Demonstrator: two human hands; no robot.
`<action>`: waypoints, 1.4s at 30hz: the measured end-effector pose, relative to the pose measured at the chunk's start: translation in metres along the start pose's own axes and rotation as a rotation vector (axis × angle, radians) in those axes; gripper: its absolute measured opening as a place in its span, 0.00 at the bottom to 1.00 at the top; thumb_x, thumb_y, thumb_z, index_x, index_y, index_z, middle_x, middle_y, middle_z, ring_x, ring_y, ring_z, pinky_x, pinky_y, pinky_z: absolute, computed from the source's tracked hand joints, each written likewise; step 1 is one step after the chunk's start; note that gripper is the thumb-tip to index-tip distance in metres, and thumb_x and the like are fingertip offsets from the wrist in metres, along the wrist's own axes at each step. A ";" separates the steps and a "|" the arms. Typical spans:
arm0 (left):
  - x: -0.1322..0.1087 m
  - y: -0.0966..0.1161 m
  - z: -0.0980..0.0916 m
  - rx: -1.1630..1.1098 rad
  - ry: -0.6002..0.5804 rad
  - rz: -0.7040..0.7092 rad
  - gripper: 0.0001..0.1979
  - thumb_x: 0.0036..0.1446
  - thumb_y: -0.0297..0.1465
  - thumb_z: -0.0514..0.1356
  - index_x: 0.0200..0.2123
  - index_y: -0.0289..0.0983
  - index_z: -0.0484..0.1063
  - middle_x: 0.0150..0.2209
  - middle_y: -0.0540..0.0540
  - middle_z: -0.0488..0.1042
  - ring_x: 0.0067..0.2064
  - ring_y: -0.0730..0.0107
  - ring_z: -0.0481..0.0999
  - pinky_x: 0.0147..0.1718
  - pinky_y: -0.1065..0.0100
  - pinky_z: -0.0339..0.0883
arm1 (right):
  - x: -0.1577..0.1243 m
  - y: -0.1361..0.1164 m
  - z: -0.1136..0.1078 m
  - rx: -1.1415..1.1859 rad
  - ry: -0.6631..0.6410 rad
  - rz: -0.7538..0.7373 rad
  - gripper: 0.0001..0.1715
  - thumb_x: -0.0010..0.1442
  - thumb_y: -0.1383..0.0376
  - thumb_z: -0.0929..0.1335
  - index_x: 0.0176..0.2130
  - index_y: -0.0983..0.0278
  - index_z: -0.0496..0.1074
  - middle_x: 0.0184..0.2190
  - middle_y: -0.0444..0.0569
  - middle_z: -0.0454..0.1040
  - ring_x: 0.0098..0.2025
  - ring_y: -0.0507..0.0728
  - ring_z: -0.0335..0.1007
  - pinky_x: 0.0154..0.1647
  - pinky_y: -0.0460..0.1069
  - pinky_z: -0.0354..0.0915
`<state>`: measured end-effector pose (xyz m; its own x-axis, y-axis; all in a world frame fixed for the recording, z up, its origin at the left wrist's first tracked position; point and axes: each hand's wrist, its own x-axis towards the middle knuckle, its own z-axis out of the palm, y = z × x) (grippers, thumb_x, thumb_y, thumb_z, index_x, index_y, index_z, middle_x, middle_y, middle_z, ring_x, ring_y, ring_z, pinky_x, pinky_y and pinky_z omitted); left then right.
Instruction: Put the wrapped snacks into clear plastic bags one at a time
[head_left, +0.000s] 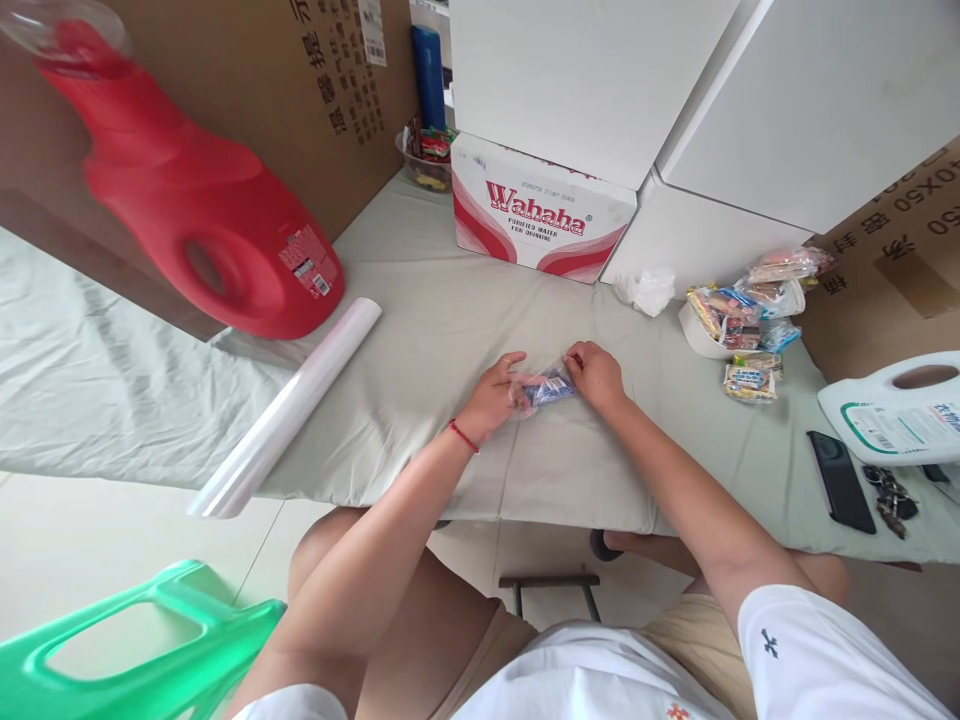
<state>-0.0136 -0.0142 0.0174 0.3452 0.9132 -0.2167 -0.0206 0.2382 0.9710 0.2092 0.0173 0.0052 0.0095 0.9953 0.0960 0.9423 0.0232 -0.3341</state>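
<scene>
A small blue-and-white snack packet (pixel 549 386), covered in clear film, lies on the grey-green cloth of the table (pixel 450 330). My left hand (pixel 495 395) grips its left end with curled fingers; a red string is round that wrist. My right hand (pixel 595 372) pinches its right end. Both hands rest on the cloth near the table's middle.
A roll of clear film (pixel 289 408) lies left, beside a red detergent jug (pixel 195 200). Behind stand a Wahaha carton (pixel 536 212) and white boxes (pixel 600 70). At right are a bowl of snack packets (pixel 739 310), a phone (pixel 840 480), keys (pixel 892 497), and a white jug (pixel 896 410). A green stool (pixel 135 640) stands lower left.
</scene>
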 end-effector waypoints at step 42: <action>-0.013 -0.004 -0.006 1.138 0.147 0.185 0.05 0.59 0.31 0.62 0.34 0.35 0.74 0.59 0.33 0.72 0.63 0.43 0.66 0.59 0.50 0.66 | -0.119 -0.046 0.001 0.122 0.194 -0.480 0.25 0.69 0.63 0.66 0.63 0.57 0.68 0.61 0.57 0.68 0.59 0.67 0.64 0.59 0.65 0.67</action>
<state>-0.0239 -0.0250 0.0162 0.3112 0.9503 0.0007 0.8215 -0.2694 0.5025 0.1646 -0.1020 0.0077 -0.3403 0.8349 0.4327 0.8105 0.4937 -0.3152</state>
